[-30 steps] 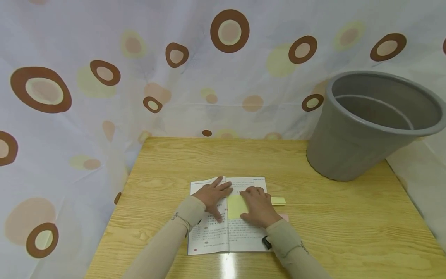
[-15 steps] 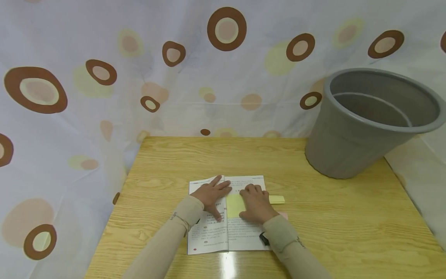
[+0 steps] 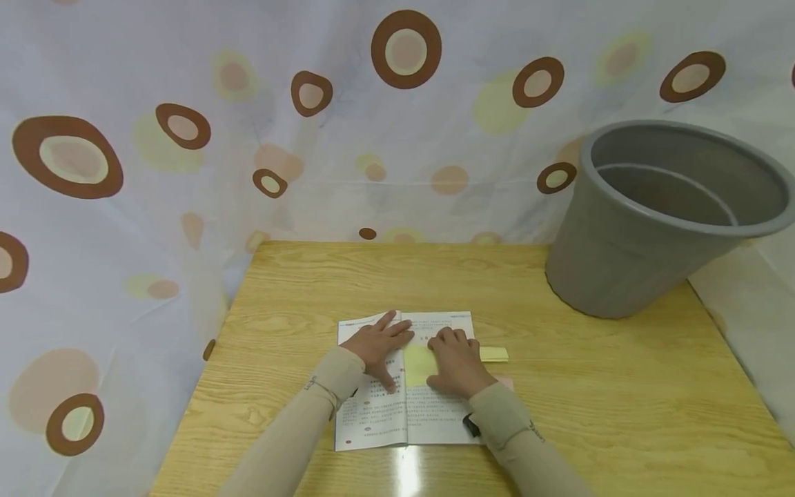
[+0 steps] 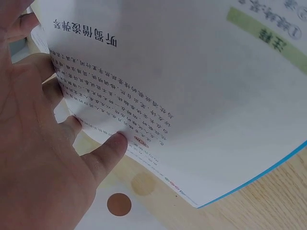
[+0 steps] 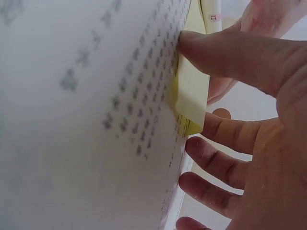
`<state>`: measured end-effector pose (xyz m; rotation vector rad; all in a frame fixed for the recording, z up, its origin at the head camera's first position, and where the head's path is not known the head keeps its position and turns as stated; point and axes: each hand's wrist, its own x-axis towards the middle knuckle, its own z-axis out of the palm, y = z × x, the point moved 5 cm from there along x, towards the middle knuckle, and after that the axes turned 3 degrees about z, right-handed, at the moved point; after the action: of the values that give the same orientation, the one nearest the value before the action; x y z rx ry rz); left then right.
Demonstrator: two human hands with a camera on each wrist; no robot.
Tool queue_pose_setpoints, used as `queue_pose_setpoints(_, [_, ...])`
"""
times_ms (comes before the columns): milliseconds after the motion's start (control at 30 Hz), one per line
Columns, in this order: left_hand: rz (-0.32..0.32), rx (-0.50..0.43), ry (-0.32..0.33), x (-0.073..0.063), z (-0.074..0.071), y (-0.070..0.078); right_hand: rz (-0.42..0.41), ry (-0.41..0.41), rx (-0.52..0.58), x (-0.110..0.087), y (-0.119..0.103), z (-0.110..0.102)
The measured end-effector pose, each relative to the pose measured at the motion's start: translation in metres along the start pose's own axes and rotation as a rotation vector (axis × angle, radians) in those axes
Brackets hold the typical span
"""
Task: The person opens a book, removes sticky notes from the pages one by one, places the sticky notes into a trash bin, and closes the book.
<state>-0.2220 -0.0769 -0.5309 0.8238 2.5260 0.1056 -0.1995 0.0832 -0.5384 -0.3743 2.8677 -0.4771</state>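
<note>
An open book with printed pages lies on the wooden table. My left hand rests with spread fingers on its left page, near the centre fold; the left wrist view shows this page curving up beside the palm. On the right page is a yellow sticky note, partly hidden under my right hand. In the right wrist view, the thumb presses at one edge of the note, and the index fingertip is by its opposite corner. The other fingertips touch the page.
A yellow sticky-note pad sticks out past the book's right edge. A pink paper piece shows beside my right wrist. A large grey bin stands at the table's back right. A patterned curtain hangs behind the table.
The right hand has shifted very slightly on the note, with its fingers drawn a little closer together. The left hand stays in place on the book.
</note>
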Motion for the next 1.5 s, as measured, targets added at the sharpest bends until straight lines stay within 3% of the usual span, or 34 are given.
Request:
queue_pose_setpoints(433, [0.006, -0.026, 0.001, -0.001, 0.000, -0.001, -0.008, 0.026, 0.033, -0.004, -0.007, -0.001])
queue_pose_setpoints(567, [0.005, -0.031, -0.001, 0.000, 0.000, -0.001, 0.022, 0.027, 0.050, -0.004, -0.006, -0.001])
queue_pose_setpoints(1033, [0.005, -0.005, 0.006, 0.001, 0.003, -0.003, 0.097, 0.037, 0.203, -0.008, -0.002, 0.001])
queue_pose_setpoints(1267, [0.001, 0.018, 0.007, 0.004, 0.004, -0.005, 0.095, 0.053, 0.292, -0.012, -0.004, -0.004])
queue_pose_setpoints(1500, [0.001, 0.033, 0.002, 0.003, 0.003, -0.003, 0.077, 0.066, 0.314, -0.016, -0.005, -0.008])
